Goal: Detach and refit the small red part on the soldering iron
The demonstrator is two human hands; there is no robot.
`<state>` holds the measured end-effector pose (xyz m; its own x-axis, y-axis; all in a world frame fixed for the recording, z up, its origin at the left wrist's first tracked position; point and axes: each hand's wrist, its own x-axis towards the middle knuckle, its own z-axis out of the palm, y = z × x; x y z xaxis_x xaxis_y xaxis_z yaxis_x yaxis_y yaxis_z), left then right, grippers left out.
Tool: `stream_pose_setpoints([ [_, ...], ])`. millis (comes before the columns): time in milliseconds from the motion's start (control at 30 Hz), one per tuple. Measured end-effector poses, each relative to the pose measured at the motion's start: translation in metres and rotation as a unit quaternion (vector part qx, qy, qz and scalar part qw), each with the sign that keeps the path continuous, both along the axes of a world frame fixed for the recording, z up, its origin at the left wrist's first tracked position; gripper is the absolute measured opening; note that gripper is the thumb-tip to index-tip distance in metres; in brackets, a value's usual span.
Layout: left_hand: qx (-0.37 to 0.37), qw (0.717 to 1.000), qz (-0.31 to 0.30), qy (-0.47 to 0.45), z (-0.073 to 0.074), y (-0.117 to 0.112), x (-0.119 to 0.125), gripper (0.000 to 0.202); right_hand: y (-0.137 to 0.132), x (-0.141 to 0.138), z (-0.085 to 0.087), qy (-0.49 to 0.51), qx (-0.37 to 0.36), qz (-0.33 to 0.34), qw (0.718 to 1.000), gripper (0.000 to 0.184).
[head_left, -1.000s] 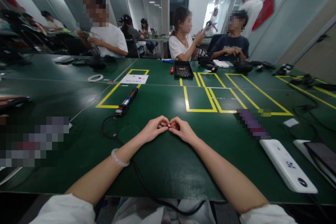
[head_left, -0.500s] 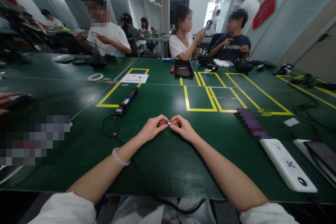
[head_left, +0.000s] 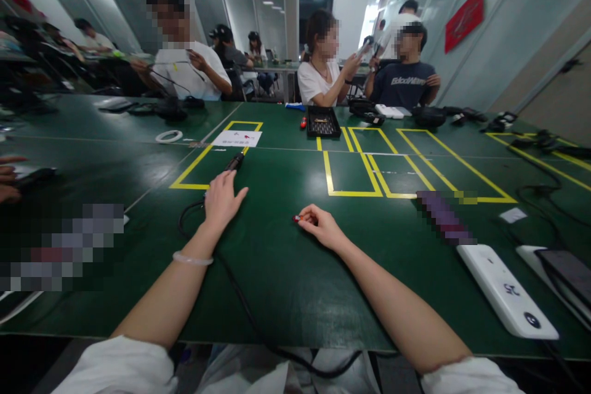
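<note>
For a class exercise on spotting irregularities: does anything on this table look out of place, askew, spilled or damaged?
Nothing looks spilled or damaged. The white paper sheet lies across the yellow tape outline, covering part of it, and a black cable droops off the near edge of the green table, where it might snag.

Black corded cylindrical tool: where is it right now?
In the head view, the black corded cylindrical tool lies left of centre, mostly hidden by the bare left hand, its far end near the white rectangular paper sheet.
</note>
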<state>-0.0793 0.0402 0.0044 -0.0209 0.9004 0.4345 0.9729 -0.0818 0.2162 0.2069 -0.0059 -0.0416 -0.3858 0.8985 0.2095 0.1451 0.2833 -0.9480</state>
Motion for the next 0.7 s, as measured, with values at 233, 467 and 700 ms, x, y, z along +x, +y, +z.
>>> stream_pose_setpoints([
  [233,-0.153,0.978,0.119,0.071,-0.011,0.016,-0.054,0.055,-0.002,0.001,0.004,-0.010,-0.004,0.001,1.000,0.020],
  [467,-0.182,0.976,0.116,0.040,-0.007,0.020,-0.060,0.057,-0.002,0.001,0.004,-0.017,0.000,0.002,1.000,0.021],
  [700,-0.161,0.983,0.075,0.042,-0.008,0.009,-0.027,0.061,-0.003,-0.002,0.006,-0.030,0.008,-0.005,1.000,0.020],
])
